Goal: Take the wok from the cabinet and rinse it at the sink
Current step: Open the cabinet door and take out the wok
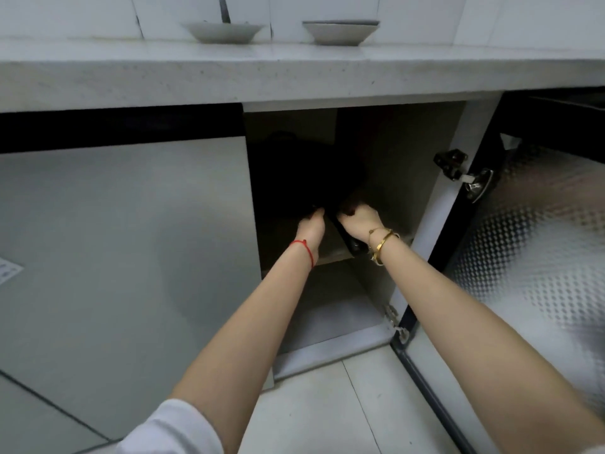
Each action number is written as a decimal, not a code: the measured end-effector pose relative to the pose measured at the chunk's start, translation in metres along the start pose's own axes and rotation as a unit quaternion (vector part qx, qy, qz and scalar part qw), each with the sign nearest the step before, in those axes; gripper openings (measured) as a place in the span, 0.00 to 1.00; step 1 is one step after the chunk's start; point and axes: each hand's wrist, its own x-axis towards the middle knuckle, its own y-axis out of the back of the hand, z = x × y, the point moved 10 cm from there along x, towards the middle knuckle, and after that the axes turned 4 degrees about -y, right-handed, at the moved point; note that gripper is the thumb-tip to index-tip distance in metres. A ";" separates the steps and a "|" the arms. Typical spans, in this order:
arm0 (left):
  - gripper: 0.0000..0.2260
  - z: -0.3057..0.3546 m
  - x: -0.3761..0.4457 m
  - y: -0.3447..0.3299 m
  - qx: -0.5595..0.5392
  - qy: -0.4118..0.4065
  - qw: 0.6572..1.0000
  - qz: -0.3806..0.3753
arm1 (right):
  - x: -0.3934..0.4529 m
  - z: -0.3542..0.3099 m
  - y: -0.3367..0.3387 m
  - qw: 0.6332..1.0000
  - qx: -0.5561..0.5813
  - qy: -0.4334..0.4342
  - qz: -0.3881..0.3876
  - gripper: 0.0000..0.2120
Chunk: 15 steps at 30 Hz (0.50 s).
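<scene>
A black wok (304, 178) sits in the dark on the upper shelf of the open cabinet (435, 204) under the counter. Its long black handle (352, 245) points out toward me over the shelf edge. My right hand (358, 221) is closed around that handle near the pan. My left hand (311, 226), with a red string at the wrist, reaches in beside it and touches the wok's near rim; its fingers are hidden in shadow.
The cabinet door (537, 257) with a dotted metallic lining stands swung open at the right. A shut grey door (124, 244) is at the left. Two white bowls (224, 31) (340, 31) stand on the stone counter (294, 77) above. Pale floor tiles lie below.
</scene>
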 end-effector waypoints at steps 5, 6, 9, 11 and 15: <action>0.19 -0.010 0.027 -0.007 -0.038 0.007 0.999 -0.004 | 0.027 0.019 -0.024 0.987 0.108 -0.071 -0.098 0.14; 0.18 -0.011 0.031 -0.008 -0.053 0.007 0.999 -0.004 | 0.027 0.020 -0.029 0.980 0.134 -0.085 -0.123 0.14; 0.15 -0.011 0.037 -0.012 -0.093 0.012 0.996 -0.009 | 0.024 0.020 -0.045 0.955 0.188 -0.129 -0.192 0.13; 0.12 -0.012 0.035 -0.015 -0.097 0.033 0.995 -0.007 | 0.021 0.018 -0.053 0.938 0.223 -0.146 -0.224 0.15; 0.10 -0.018 0.035 -0.018 -0.096 0.062 0.993 0.015 | 0.020 0.015 -0.058 0.934 0.244 -0.150 -0.214 0.17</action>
